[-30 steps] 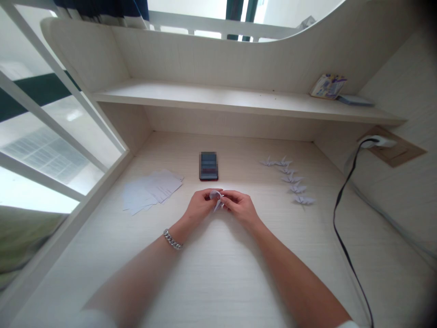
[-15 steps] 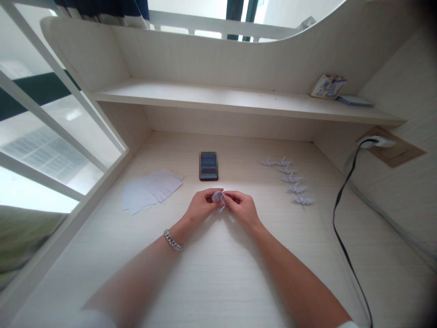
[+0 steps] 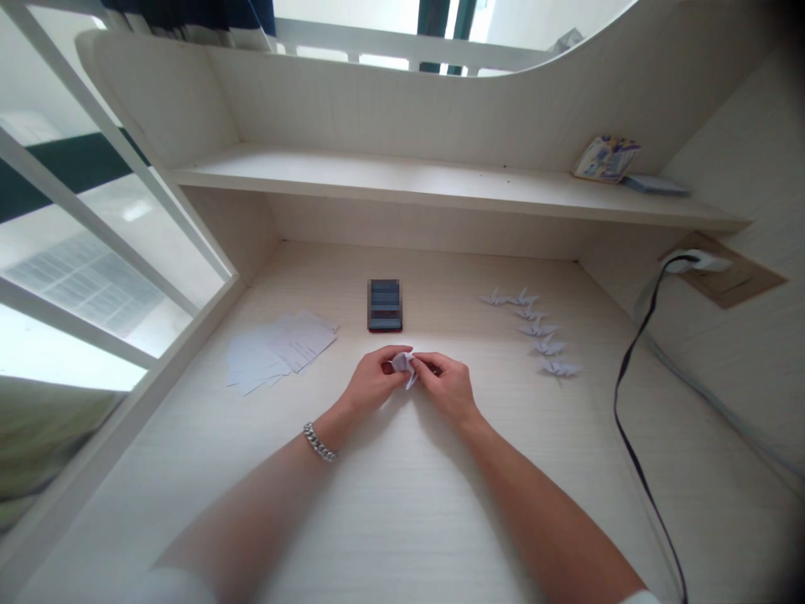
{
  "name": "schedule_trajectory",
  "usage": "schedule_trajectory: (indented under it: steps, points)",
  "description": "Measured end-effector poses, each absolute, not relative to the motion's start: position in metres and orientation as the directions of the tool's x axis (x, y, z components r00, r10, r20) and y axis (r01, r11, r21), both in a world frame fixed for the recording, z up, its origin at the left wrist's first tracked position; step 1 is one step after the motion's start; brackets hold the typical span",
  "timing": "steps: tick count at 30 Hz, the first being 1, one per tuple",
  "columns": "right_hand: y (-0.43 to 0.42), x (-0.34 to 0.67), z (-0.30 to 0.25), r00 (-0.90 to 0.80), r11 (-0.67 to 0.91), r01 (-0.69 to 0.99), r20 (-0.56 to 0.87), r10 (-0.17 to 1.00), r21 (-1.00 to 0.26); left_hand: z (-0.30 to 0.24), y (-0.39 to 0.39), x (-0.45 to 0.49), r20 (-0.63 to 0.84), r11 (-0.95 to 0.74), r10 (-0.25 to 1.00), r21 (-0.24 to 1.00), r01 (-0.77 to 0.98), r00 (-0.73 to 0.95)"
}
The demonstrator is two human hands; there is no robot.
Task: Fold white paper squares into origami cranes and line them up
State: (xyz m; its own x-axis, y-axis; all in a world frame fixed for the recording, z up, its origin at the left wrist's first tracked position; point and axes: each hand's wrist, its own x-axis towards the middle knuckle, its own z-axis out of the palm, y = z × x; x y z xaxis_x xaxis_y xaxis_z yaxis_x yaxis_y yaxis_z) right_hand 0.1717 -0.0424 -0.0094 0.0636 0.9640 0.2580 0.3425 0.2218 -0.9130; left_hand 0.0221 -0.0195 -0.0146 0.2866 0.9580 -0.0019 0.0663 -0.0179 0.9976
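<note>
A small piece of folded white paper [image 3: 403, 362] is pinched between my two hands, just above the desk. My left hand [image 3: 372, 376], with a chain bracelet [image 3: 319, 442] on its wrist, grips its left side between thumb and fingers. From the right, my right hand [image 3: 448, 383] pinches the same paper with thumb and forefinger. A narrow point of the paper hangs below the fingertips; part of the paper is covered by the fingers. Several folded paper cranes [image 3: 546, 346] stand in a row on the desk to the right of my hands.
A phone [image 3: 385, 305] lies just beyond my hands. Loose paper sheets [image 3: 277, 351] are spread at the left. A black cable [image 3: 620, 394] runs from the wall socket [image 3: 723, 270] down the right side. Above the desk back, a shelf [image 3: 390, 176] carries a small box [image 3: 607, 158].
The folded paper has turned slightly between my fingers, and its outline looks less rounded. Both hands stay in nearly the same place.
</note>
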Motion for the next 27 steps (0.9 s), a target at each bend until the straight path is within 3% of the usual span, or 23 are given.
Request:
schedule_trajectory:
  steps: [10, 18, 27]
  points:
    - [-0.0427, 0.1721, -0.0122, 0.042, 0.236, 0.368, 0.27, 0.962, -0.899, -0.0152, -0.0202, 0.0244, -0.013, -0.023, 0.975, 0.987, 0.158, 0.223]
    - [-0.0429, 0.1729, -0.0119, 0.035, 0.239, 0.384, 0.273, 0.961, -0.892, -0.0132, -0.0219, 0.0264, -0.027, 0.004, 0.986, 0.991, 0.136, 0.166]
    - [-0.0434, 0.1737, -0.0065, -0.02, 0.3, 0.458, 0.327, 0.945, -0.837, -0.0074, -0.0226, 0.0251, 0.019, -0.073, 0.968, 0.975, 0.209, 0.25]
